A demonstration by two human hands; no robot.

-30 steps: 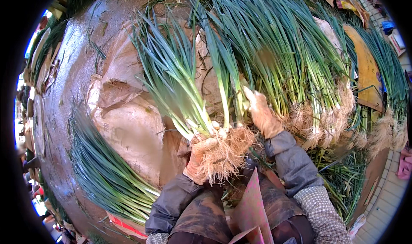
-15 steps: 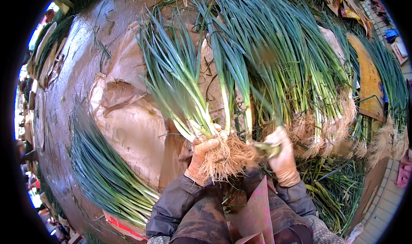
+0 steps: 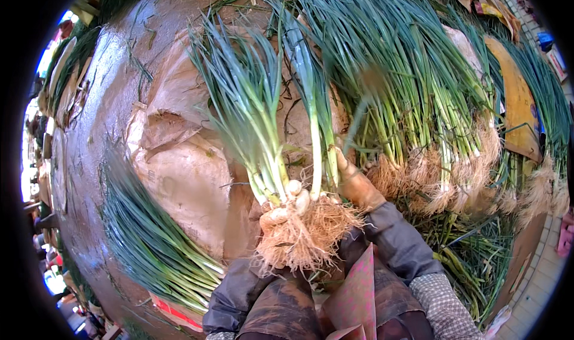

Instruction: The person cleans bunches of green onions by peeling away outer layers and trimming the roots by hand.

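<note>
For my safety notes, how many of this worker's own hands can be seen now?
2. The left hand holds the bunch of green onions near its roots, which partly hide it; the right hand is beside the bunch's rightmost stalks.

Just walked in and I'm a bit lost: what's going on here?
A person's left hand holds a bunch of long green onions near the roots, leaves pointing away from the body. The right hand is at the stalks on the bunch's right side; whether it grips one is unclear. A larger pile lies to the right, and a smaller pile lies at the lower left.
</note>
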